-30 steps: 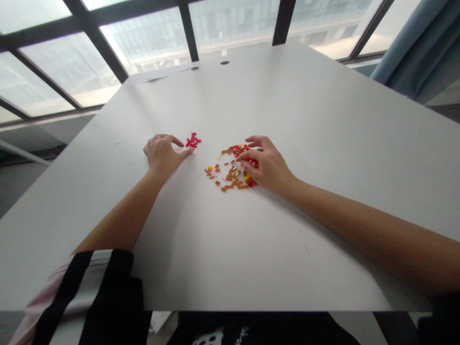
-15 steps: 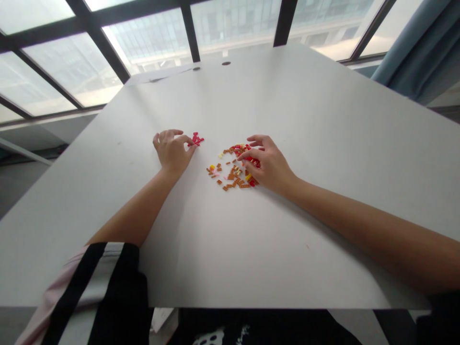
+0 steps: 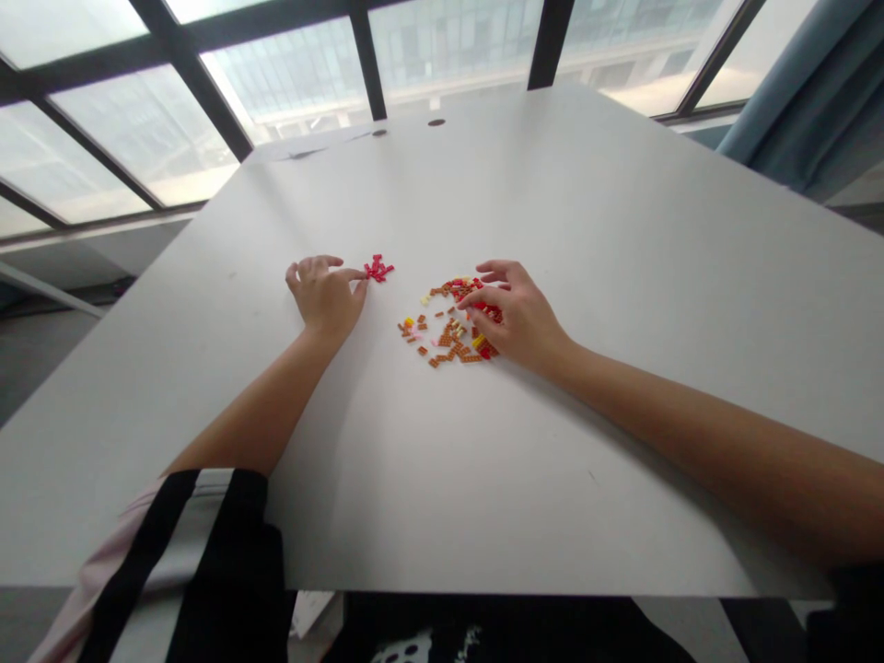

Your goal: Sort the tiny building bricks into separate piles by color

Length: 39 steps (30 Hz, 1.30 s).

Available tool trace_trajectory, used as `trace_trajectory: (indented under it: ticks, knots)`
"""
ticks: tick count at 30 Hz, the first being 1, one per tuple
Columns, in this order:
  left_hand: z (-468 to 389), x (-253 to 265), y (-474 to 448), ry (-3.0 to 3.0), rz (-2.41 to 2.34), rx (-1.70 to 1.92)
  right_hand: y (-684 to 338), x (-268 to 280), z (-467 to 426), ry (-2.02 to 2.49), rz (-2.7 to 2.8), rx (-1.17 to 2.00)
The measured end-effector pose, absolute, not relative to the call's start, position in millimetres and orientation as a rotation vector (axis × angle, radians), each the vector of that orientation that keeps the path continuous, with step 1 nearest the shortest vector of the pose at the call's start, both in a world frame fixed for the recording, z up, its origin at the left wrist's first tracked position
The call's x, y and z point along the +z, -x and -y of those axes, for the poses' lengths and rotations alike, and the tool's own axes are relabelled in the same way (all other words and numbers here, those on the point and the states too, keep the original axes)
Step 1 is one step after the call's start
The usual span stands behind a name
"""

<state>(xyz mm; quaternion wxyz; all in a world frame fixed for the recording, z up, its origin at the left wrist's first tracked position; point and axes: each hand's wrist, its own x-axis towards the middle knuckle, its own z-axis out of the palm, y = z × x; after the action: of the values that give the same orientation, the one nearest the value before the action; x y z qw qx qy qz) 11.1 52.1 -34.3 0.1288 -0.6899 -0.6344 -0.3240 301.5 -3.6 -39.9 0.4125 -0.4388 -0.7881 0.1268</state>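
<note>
A small heap of dark-red toy bricks [image 3: 378, 268] lies on the white table. My left hand [image 3: 323, 296] is just left of it, index fingertip at the heap's edge, thumb a little apart and the other fingers spread. Right of that is a larger loose pile of small toy bricks [image 3: 452, 343], mostly brown, with red, yellow, cream and pink ones among them. My right hand [image 3: 517, 315] rests over the pile's right side, fingers parted and curved, and hides part of it. No brick shows clearly in either hand.
The white table [image 3: 442, 479] spreads out all around, with its near edge at my body. Two dark round holes sit near its far edge. Beyond stand dark-framed windows [image 3: 357, 55], and a blue curtain [image 3: 794, 110] hangs at the right.
My left hand has drawn back slightly to the left from the dark-red bricks, its thumb and index finger now parted. My right hand has hardly moved.
</note>
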Motion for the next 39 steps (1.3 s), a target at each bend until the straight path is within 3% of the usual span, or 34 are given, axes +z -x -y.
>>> trace_trajectory:
  ticks: [18, 28, 39]
  knots:
    - [-52.8, -35.2, -11.9, 2.01, 1.876, -0.9, -307.9, -36.4, 5.2, 1.107, 1.932, 0.437]
    - [-51.8, -33.8, -13.7, 2.04, 1.848, -0.886, -344.5, -2.8, 11.0, 0.846, 2.312, 0.639]
    - [-47.3, -31.0, -17.6, 2.095, 1.813, -0.913, -347.6, -7.7, 3.2, 0.816, 2.464, 0.544]
